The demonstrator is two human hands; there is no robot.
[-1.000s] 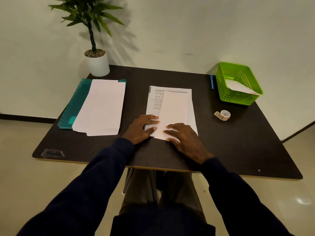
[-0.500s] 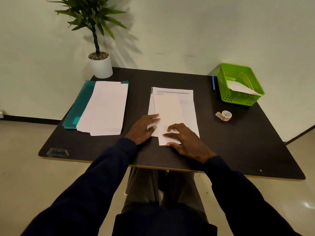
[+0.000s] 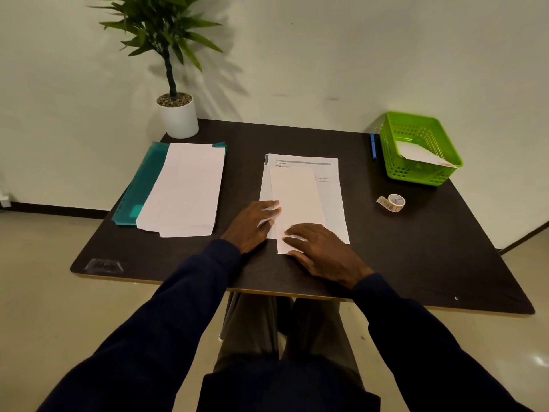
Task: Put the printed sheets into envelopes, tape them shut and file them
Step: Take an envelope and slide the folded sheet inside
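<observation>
Folded printed sheet (image 3: 295, 197), a narrow strip lying lengthwise on the stack of printed sheets (image 3: 331, 209) at the middle of the table (image 3: 416, 248), its near end overhanging the stack's near edge. Compared with a second ago the strip is narrower and sits closer to the person, which suggests a further lengthwise fold has been pressed in. It now looks slim enough for an envelope, so insertion is probably the next step.

Left hand (image 3: 249, 224): fingers extended and flat, tips resting on the strip's left edge, gripping nothing. Right hand (image 3: 323, 251): flat, fingers spread, pressing the strip's near end, also gripping nothing.

To the left, a pile of white envelopes (image 3: 187, 188) lies on a teal folder (image 3: 139, 188). To the right, well apart from the hands, sits a tape roll (image 3: 395, 202). Beyond it a green basket (image 3: 416, 175) already holds one envelope (image 3: 421, 153), with a blue pen (image 3: 373, 145) just beside the basket. A potted plant (image 3: 178, 114) stands at the far left corner.
</observation>
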